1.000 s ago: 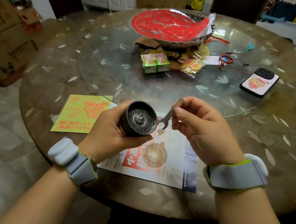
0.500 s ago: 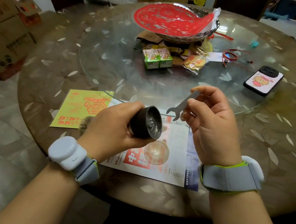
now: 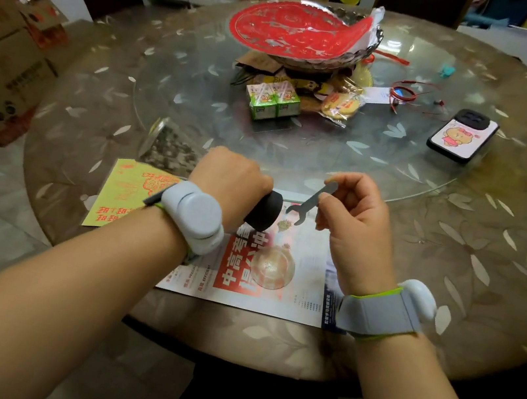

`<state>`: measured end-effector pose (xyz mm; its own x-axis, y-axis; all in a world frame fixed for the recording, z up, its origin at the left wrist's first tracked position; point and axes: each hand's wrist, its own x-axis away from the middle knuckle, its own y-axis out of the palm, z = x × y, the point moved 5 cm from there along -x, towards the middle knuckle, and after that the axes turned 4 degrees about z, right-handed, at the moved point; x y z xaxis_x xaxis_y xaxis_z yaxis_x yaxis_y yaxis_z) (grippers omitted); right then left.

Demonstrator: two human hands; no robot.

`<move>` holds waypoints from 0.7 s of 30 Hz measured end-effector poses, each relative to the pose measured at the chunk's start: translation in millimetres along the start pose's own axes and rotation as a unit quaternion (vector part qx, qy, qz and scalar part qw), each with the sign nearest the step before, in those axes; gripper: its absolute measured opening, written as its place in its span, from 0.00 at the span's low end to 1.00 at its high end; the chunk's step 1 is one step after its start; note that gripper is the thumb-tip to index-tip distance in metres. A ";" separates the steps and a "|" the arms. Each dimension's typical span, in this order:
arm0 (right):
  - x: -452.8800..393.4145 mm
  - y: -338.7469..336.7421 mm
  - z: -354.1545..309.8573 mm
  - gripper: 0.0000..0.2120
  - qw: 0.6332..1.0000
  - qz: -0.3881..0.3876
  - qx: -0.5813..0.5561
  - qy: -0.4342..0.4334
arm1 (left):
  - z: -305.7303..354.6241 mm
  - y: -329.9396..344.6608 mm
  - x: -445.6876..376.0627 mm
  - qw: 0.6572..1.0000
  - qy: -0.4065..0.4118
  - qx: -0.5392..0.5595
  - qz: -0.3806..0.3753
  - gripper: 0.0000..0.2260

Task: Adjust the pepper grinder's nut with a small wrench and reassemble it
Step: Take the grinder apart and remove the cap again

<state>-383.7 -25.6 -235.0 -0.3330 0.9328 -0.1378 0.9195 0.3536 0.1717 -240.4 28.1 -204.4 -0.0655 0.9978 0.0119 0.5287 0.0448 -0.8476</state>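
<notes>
- Head view is showing the left hand (image 3: 231, 178) gripping the pepper grinder (image 3: 263, 210), black end pointing to 3 o'clock.
- Right hand (image 3: 354, 219) is pinching the small wrench (image 3: 310, 203), jaw apart from the grinder.
- Clear cap (image 3: 273, 267) is sitting on the flyer (image 3: 302, 295) at 6 o'clock, so reassembly is looking unfinished; nut is hidden.

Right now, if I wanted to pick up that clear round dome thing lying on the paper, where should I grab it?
Take the clear dome by its round rim, from straight above, thumb on one side and fingers on the other. It seems to lie by itself on the printed sheet, nearer you than both hands, so nothing blocks the way down. Its smooth, curved top would probably slip, so the rim looks like the safer grip.
</notes>
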 end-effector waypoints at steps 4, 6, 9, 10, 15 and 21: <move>-4.0 -8.5 1.5 0.10 1.000 0.022 0.003 0.002 | 17.5 8.4 -10.3 0.997 0.030 -0.052 -0.042 0.10; -5.4 -12.9 1.2 0.10 1.000 0.029 0.000 0.005 | 21.2 11.3 -13.2 0.996 0.043 -0.059 -0.046 0.10; -4.9 -15.1 0.9 0.11 1.000 0.028 -0.001 0.007 | 21.4 10.1 -12.1 0.996 0.048 -0.059 -0.035 0.08; -4.4 -15.3 1.6 0.11 1.000 0.027 0.000 0.009 | 22.1 10.2 -11.2 0.996 0.049 -0.060 -0.037 0.08; -3.1 -11.3 7.5 0.10 0.999 0.022 -0.007 0.027 | 4.6 5.8 -3.8 0.999 0.019 0.047 0.011 0.09; -0.6 -10.5 11.8 0.08 0.986 0.061 -0.109 0.111 | -14.3 3.7 25.1 0.935 -0.088 0.301 0.164 0.21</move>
<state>-390.7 -30.6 -248.2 -0.2824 0.9530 0.1096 0.8965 0.2215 0.3836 -228.0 54.0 -199.6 -0.1497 0.9268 -0.3445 -0.0244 -0.3517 -0.9358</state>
